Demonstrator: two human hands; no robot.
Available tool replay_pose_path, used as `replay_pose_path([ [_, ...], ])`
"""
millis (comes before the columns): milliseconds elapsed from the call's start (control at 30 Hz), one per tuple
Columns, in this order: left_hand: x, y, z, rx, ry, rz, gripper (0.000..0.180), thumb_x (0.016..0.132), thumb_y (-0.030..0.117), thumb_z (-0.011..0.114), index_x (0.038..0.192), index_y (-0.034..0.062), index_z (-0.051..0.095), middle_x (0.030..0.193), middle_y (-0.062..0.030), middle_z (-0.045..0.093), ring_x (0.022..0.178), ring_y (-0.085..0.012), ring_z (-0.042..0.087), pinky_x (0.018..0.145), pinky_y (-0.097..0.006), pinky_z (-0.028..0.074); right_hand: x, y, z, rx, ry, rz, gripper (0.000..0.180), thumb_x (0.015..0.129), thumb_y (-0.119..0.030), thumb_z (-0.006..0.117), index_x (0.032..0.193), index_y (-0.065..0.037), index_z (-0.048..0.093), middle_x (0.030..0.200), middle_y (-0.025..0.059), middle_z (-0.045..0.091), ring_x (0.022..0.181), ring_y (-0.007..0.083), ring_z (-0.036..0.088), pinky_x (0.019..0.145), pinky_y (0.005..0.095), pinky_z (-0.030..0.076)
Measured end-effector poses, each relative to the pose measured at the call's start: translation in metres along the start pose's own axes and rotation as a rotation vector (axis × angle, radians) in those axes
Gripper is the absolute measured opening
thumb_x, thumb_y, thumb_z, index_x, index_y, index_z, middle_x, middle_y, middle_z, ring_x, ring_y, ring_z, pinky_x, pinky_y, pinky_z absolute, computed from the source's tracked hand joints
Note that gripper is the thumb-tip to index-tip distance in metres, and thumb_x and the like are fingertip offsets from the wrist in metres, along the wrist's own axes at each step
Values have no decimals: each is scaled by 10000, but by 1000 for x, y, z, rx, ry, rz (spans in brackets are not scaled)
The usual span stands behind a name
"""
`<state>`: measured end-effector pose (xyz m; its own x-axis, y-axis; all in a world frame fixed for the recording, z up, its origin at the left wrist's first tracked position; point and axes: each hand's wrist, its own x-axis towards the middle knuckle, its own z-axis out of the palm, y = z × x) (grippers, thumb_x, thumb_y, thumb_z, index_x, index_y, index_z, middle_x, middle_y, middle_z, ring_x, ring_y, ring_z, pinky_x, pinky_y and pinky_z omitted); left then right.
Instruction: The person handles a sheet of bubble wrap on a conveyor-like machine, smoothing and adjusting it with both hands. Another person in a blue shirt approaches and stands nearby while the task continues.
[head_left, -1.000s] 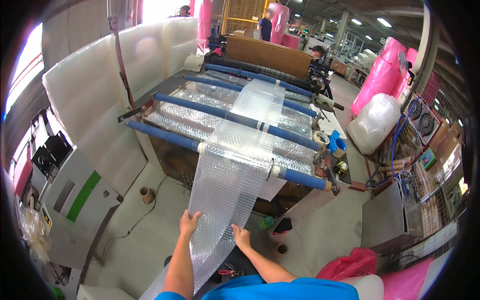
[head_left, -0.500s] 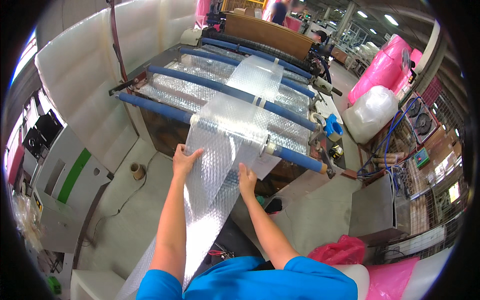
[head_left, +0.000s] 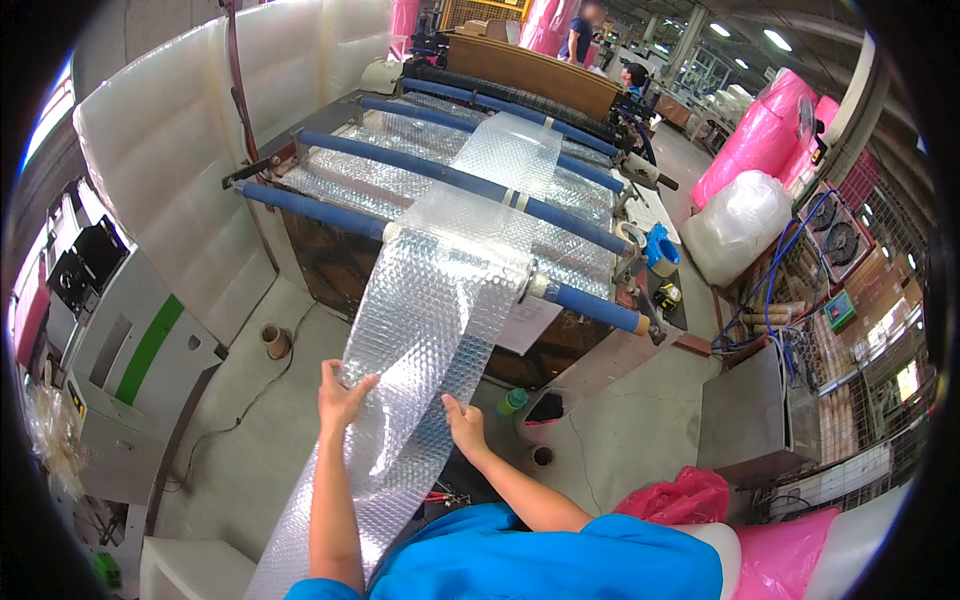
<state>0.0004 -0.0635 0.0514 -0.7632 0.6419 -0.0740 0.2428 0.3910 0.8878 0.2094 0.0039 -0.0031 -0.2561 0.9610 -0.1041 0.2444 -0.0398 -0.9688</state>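
Observation:
A long strip of clear bubble wrap (head_left: 425,310) comes down over the front blue roller (head_left: 310,207) and slants toward my body at the lower left. My left hand (head_left: 343,398) pinches the strip's left edge, thumb lying on top and other fingers partly hidden. On the opposite edge my right hand (head_left: 465,425) grips the bubble wrap with its thumb above and the fingers curled under. Between the two hands the film stretches out with a crease and bright glare. Below, it passes my left forearm and leaves the picture.
More blue rollers (head_left: 410,165) cross the machine ahead. Tape rolls (head_left: 660,250) and a tape measure (head_left: 667,295) lie at its right. A green bottle (head_left: 513,400) and a cardboard tube (head_left: 275,341) stand on the floor. Pink rolls (head_left: 750,140) stand back right; a person (head_left: 578,38) is far off.
Both hands have drawn the bubble wrap down toward my body, away from the front roller. The right hand has also shifted a little left. The distant person stands further right.

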Motion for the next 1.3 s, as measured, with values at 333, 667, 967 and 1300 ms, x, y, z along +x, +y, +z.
replay_pose_path([
  [333, -6, 65, -76, -172, -196, 228, 210, 752, 163, 659, 846, 6, 556, 680, -8, 563, 585, -69, 489, 547, -235, 400, -66, -105, -18, 396, -59, -30, 442, 848, -348, 557, 509, -78, 466, 493, -38, 420, 478, 45, 379, 448, 230, 291],
  [667, 21, -3, 4, -120, -116, 2, 252, 814, 224, 597, 824, -26, 574, 640, -19, 544, 578, -94, 462, 534, -257, 388, -13, -11, -7, 8, 51, -35, 480, 842, -402, 529, 541, -31, 495, 485, 19, 453, 482, 78, 429, 465, 273, 347],
  [967, 41, -32, 30, -80, -44, 108, 242, 785, 225, 622, 897, 15, 578, 666, -31, 530, 598, -111, 442, 561, -276, 390, 23, 32, -13, -235, 53, -168, 550, 823, -501, 480, 602, -3, 545, 529, 131, 528, 507, 267, 545, 531, 371, 414],
  [1300, 28, -39, 59, 304, 139, 247, 259, 898, 291, 407, 1031, 71, 441, 866, -206, 596, 797, -407, 553, 645, -459, 425, 27, 36, -7, -164, 114, -151, 510, 843, -468, 468, 631, -13, 558, 550, 137, 544, 547, 301, 565, 527, 379, 419],
])
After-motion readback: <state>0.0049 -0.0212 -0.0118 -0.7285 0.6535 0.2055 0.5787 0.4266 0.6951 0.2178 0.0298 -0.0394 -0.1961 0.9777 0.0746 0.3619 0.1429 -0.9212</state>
